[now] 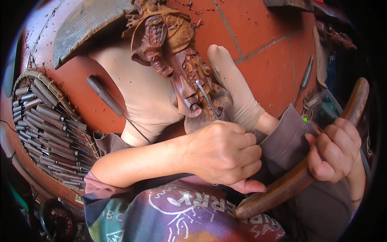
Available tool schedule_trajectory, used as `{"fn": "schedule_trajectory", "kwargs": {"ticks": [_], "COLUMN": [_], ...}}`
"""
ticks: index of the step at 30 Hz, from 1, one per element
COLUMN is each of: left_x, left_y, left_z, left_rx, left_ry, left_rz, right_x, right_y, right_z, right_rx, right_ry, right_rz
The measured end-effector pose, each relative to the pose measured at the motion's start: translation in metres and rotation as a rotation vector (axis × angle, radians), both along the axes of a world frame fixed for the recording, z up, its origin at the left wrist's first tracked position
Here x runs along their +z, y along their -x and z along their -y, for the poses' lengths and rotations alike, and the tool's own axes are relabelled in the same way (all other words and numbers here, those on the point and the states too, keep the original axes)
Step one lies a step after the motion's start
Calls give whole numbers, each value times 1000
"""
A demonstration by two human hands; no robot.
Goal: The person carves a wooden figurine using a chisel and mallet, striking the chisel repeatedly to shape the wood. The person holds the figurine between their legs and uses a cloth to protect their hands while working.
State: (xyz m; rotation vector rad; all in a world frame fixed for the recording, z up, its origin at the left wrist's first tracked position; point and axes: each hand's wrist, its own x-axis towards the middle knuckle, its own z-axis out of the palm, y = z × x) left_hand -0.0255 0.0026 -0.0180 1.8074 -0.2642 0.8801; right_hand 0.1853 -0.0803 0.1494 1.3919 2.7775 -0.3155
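My left hand [225, 151] is closed in a fist around a carving chisel, its handle hidden in the fingers. The thin steel blade of the chisel [207, 100] points away from me, its tip over the reddish-brown wood carving [161, 52]; whether it touches cannot be told. The carving, with deep folds and figures, lies between my socked feet [149, 97]. In my right hand [336, 151] is a curved wooden club [282, 191], gripped around its middle. Its lower end lies close to my left thumb, over my lap.
A woven basket [60, 84] on the left holds several wooden-handled chisels [52, 133]. A loose chisel [105, 97] lies by my left foot, another tool [307, 76] on the red tiled floor [262, 72] at right. A curved plank [86, 26] lies far left; a clear container [322, 105] stands right.
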Motion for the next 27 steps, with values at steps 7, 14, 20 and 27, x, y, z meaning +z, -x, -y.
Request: {"fn": "schedule_trajectory", "kwargs": {"ticks": [7,14,20,27], "left_x": [0,-4,-7,-9], "left_y": [0,0,-3,-3], "left_z": [-2,-3,-8,-8], "left_rx": [11,-33,-33,-33], "left_ry": [34,6,25,-9], "left_rz": [54,11,-40,-60], "right_x": [-5,-1,2,-10], "right_y": [2,5,8,3], "right_z": [2,0,2,1], "right_rx": [-24,-20,-45,-3], "right_ry": [9,81,91,-14], "right_rz": [-52,-9,21,-15]}}
